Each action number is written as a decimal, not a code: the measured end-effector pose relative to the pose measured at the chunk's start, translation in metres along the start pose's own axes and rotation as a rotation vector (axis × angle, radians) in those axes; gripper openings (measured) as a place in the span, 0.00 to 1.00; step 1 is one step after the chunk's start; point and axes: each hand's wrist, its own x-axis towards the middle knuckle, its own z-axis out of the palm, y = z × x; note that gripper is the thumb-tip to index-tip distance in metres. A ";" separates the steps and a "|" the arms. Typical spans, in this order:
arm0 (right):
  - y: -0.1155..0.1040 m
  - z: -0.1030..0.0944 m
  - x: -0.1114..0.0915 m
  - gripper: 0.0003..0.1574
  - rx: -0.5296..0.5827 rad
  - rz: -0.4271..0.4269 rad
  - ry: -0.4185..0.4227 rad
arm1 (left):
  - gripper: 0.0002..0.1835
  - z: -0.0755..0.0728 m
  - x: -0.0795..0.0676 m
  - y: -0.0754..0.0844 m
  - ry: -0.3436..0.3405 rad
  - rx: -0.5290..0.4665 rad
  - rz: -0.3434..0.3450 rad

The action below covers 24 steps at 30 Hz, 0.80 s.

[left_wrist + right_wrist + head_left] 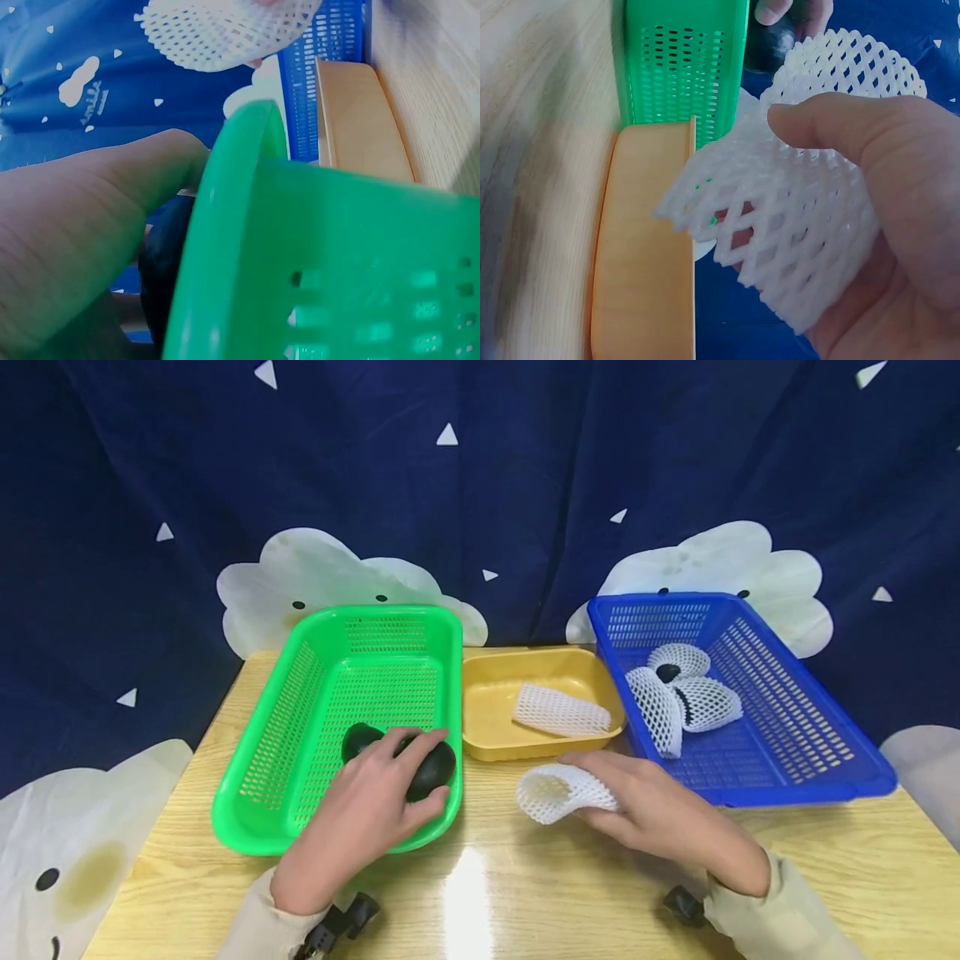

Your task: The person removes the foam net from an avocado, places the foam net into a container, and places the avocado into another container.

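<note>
My left hand (375, 793) grips a black avocado (433, 772) at the near right side of the green basket (258, 727). Beyond its fingers, a second dark avocado (360, 739) is partly hidden in that basket. My right hand (645, 802) holds a white foam net sleeve (558, 793) over the table, its mouth gaping toward the left; the right wrist view shows the thumb pressed on the net (802, 202). Another foam net sleeve (561, 710) lies in the yellow tray (480, 747). In the left wrist view, the basket rim (217, 225) covers much of the avocado (161, 262).
A blue basket (810, 727) at the right contains three foam nets (708, 702), with dark fruit showing in places. The yellow tray stands between the two baskets. Behind the wooden table (495, 893) hangs a dark blue cloth (525, 485) with white clouds.
</note>
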 end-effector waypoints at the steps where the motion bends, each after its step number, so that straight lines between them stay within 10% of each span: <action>1: 0.000 -0.001 0.000 0.38 0.001 0.001 0.007 | 0.31 0.000 0.000 -0.001 -0.004 0.004 -0.004; 24: 0.001 -0.020 0.019 0.31 -0.140 -0.037 0.235 | 0.31 0.003 -0.001 -0.009 -0.125 0.066 -0.092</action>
